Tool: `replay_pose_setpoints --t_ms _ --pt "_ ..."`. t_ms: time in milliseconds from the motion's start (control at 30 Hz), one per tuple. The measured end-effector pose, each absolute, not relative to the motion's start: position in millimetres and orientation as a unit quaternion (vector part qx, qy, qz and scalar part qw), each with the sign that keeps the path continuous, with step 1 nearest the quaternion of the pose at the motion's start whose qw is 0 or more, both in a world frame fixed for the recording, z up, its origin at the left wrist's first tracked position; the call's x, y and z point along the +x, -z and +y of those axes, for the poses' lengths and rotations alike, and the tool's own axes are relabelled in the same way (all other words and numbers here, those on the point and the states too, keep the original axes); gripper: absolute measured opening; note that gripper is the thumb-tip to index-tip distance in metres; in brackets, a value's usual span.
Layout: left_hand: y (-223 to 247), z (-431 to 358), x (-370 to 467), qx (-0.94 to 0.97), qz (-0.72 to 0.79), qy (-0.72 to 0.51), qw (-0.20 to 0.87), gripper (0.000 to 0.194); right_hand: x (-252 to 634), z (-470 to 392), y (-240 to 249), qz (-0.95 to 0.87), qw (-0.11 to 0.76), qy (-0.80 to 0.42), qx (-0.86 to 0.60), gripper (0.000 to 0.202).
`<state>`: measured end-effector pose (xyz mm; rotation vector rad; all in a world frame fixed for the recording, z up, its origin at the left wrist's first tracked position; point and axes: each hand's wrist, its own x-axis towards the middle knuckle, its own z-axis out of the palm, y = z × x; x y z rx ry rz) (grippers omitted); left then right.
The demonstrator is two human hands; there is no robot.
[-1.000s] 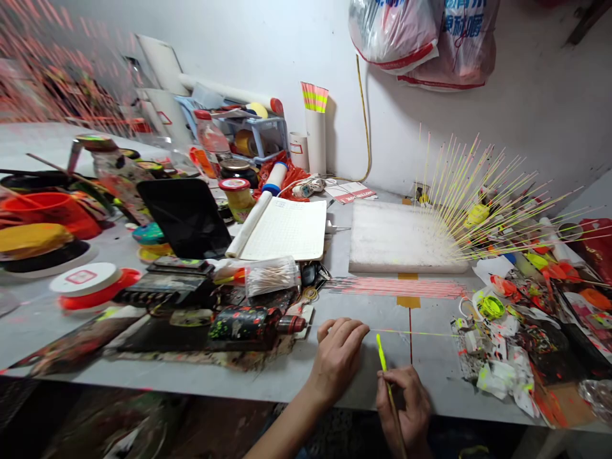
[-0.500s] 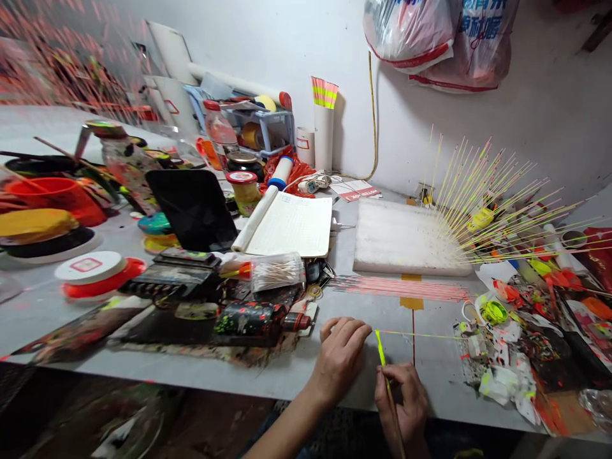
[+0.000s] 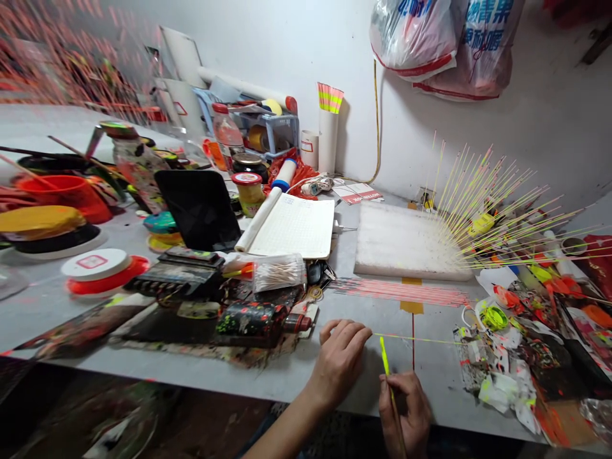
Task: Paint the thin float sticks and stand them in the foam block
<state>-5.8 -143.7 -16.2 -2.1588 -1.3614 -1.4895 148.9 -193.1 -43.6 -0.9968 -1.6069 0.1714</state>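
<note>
My left hand (image 3: pixel 340 357) pinches the left end of a thin yellow-green stick (image 3: pixel 421 338), which stretches right across the grey table. Its far end reaches the paint-stained papers. My right hand (image 3: pixel 406 405) grips a paintbrush (image 3: pixel 393 401) with bright yellow bristles pointing up and away. The bristle tip is just below the stick, near my left fingertips, with a small gap between them. Beyond my hands lies a row of pink and grey thin sticks (image 3: pixel 396 290) over brown tape. A white foam block (image 3: pixel 401 242) bears many yellow-and-pink sticks fanned out at its right end.
On the left are a black paint-spotted bottle (image 3: pixel 251 320), cotton swabs (image 3: pixel 278 273), a black tablet-like panel (image 3: pixel 198 209) and an open notebook (image 3: pixel 291 223). Crumpled stained papers (image 3: pixel 504 386) lie on the right. The table's front edge runs beneath my forearms.
The brush tip has dropped away from the stick, with my right hand moving slightly down and right. My left hand keeps its hold. The camera view has shifted a little.
</note>
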Motion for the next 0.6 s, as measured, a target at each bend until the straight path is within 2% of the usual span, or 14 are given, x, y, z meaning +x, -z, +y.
replay_pose_setpoints --t_ms 233,600 --pt "13 -148 -32 -0.731 -0.478 0.47 0.125 0.019 135 -195 35 -0.721 0.582 -0.077 -0.368 0.02" --pt "16 -149 -37 -0.724 -0.477 0.482 0.126 0.022 122 -187 31 -0.735 0.554 -0.039 -0.388 0.013"
